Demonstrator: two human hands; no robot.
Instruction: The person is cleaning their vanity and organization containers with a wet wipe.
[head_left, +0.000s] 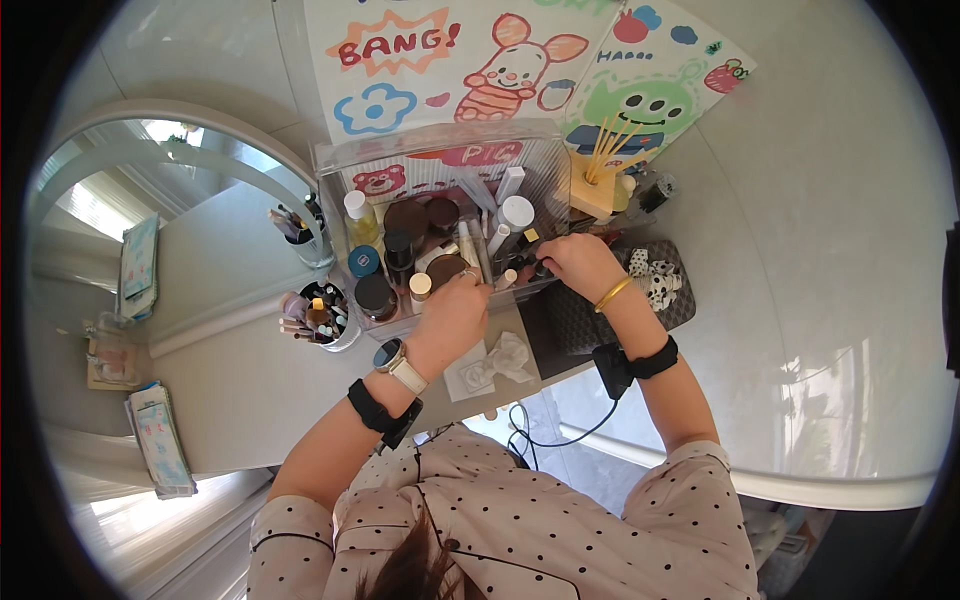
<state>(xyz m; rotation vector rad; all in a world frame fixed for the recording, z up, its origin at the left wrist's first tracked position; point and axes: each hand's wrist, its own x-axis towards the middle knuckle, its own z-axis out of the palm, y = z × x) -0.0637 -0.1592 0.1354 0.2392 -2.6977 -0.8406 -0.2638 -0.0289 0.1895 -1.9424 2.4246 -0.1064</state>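
A clear plastic organizer box (442, 139) full of cosmetics stands before me. Over its front edge reaches my left hand (456, 304), fingertips beside a round dark compact (448, 271) and slim white tubes; whether they grip anything is hidden. My right hand (574, 259) is at the box's right front corner, its fingers bent near small dark items; I cannot tell if it holds one. Inside the box are a bottle of yellow liquid with a white cap (361, 217), a jar with a blue lid (364, 261), a black-lidded jar (375, 295) and a white-lidded container (517, 214).
A cup of makeup brushes (341, 334) stands left of the box, near a round mirror (225, 217). Right are a reed diffuser (592, 187) and a patterned tray (679, 300) with a polka-dot fabric item (660, 281). Crumpled tissue (510, 356) lies in front. A cable hangs below the table edge.
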